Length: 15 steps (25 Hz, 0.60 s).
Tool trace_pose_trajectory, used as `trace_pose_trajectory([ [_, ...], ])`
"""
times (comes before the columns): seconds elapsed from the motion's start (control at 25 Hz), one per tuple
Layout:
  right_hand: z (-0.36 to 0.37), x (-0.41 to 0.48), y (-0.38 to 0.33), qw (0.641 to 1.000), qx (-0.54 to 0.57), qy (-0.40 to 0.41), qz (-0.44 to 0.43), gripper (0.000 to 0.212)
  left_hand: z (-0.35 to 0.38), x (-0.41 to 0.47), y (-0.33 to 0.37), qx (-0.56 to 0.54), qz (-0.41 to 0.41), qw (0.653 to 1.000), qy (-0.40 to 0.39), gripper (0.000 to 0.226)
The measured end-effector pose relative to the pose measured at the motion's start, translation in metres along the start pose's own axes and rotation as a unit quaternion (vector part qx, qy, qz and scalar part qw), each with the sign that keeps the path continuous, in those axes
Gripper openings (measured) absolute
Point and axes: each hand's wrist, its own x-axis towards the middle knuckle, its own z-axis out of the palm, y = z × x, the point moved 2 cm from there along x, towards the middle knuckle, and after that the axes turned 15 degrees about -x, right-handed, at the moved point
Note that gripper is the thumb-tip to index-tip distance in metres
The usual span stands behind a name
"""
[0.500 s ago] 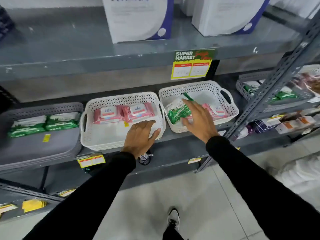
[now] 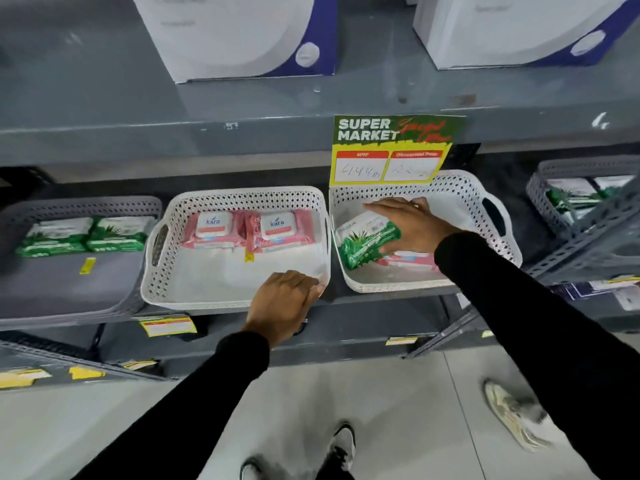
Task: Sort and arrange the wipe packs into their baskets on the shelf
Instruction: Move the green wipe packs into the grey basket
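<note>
Two white perforated baskets stand side by side on the middle shelf. The left white basket [image 2: 166, 271] holds two pink wipe packs [image 2: 277, 233] at its back. My left hand [image 2: 282, 308] grips its front right rim. The right white basket [image 2: 464, 199] holds a green wipe pack [image 2: 363, 244] lying tilted over a pink pack [image 2: 408, 259]. My right hand [image 2: 412, 223] is inside this basket, closed on the green pack from its right side. A grey basket [image 2: 69, 289] at the left holds two green packs [image 2: 83, 235].
A "Super Market" price tag [image 2: 391, 150] hangs from the upper shelf edge over the right basket. Another grey basket [image 2: 561, 178] with green packs sits at far right behind a slanted metal upright [image 2: 588, 244]. White boxes [image 2: 239, 36] stand on the top shelf.
My right hand has gone deeper into the right basket and closed on the green pack. My left hand has slid to the left basket's front right corner. The camera has come closer to the shelf.
</note>
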Motion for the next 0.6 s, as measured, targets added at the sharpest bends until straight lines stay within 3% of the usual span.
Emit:
trace_pose_trajectory([
  [0.24, -0.001, 0.008, -0.002, 0.996, -0.093, 0.01, -0.002, 0.091, -0.002, -0.003, 0.003, 0.015, -0.019, 1.0, -0.003, 0.059],
  [0.4, 0.002, 0.001, -0.002, 0.997, -0.061, 0.039, 0.017, 0.082, -0.004, -0.004, 0.005, -0.002, -0.018, 1.0, 0.0, 0.062],
  [0.6, -0.011, -0.022, 0.008, 0.986, 0.003, 0.122, 0.116, 0.082, -0.019, -0.006, 0.0, -0.087, 0.021, 0.995, 0.054, 0.055],
])
